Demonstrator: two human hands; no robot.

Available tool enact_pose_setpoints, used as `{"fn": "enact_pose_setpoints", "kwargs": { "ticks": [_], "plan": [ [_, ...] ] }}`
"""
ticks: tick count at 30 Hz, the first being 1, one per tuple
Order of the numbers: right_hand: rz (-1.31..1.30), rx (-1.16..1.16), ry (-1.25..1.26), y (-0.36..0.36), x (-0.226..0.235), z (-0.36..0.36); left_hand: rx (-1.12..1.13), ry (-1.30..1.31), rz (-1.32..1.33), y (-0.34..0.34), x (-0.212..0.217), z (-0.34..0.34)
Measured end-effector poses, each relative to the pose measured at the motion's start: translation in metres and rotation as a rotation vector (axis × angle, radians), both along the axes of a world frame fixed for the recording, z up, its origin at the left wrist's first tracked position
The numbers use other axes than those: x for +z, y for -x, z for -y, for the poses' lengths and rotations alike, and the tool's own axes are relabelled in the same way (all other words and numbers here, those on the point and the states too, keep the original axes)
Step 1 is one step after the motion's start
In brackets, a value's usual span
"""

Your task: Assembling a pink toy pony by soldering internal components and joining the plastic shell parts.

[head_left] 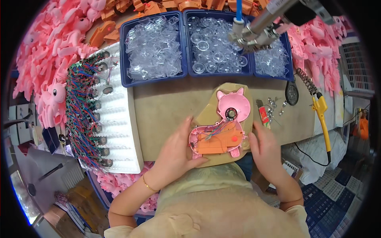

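A pink animal-shaped toy shell half lies open side up in a tan shaped holder. An orange plastic housing fills its body, with thin coloured wires at the housing's upper edge. In the round head part sits a dark round speaker-like part. My left hand rests along the shell's left side, fingers stretched and thumb apart below. At the right edge of the holder, my right hand has its thumb and fingers apart. Neither hand visibly grips anything.
Blue bins of clear plastic parts stand behind. A white foam tray with wired round parts is at left, near heaped pink shells. An overhead metal tool, a yellow-handled power screwdriver, a red cutter and small metal parts lie right.
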State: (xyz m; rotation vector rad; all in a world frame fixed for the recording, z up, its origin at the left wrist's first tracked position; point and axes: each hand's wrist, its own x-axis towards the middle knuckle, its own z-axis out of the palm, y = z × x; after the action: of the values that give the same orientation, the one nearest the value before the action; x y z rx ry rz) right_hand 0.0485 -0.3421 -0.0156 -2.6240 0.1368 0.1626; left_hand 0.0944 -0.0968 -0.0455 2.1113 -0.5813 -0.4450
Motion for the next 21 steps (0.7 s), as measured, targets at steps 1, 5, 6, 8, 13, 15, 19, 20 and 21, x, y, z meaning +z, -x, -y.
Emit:
{"fn": "enact_pose_setpoints", "kwargs": {
  "ticks": [1, 5, 6, 8, 13, 15, 19, 20, 21],
  "plan": [
    [-0.003, -0.009, -0.005, 0.0, 0.007, 0.001, 0.007, -0.034, 0.016, 0.001, 0.001, -0.002],
    [0.334, 0.384, -0.053, -0.01, 0.02, -0.012, -0.015, 0.134, 0.1, 0.003, -0.005, -0.003],
    [0.327, 0.451, -0.038, -0.015, 0.014, -0.025, -0.014, 0.132, 0.159, 0.004, -0.011, -0.001],
    [0.373, 0.58, 0.021, -0.028, -0.008, -0.034, -0.005, 0.12, 0.215, 0.007, -0.017, 0.002],
    [0.301, 0.604, -0.017, -0.04, -0.005, -0.031, 0.054, 0.164, 0.175, 0.006, -0.013, 0.002],
    [0.346, 0.606, -0.098, -0.043, -0.01, -0.027, 0.035, 0.183, 0.185, -0.001, -0.011, -0.001],
    [0.274, 0.552, -0.145, -0.043, -0.007, -0.032, -0.006, 0.155, 0.163, -0.001, -0.011, -0.006],
    [0.269, 0.553, -0.144, -0.041, -0.007, -0.034, -0.004, 0.157, 0.159, 0.0, -0.011, -0.006],
    [0.318, 0.565, -0.081, -0.037, -0.007, -0.036, 0.02, 0.138, 0.147, 0.001, -0.01, -0.004]
  ]
}}
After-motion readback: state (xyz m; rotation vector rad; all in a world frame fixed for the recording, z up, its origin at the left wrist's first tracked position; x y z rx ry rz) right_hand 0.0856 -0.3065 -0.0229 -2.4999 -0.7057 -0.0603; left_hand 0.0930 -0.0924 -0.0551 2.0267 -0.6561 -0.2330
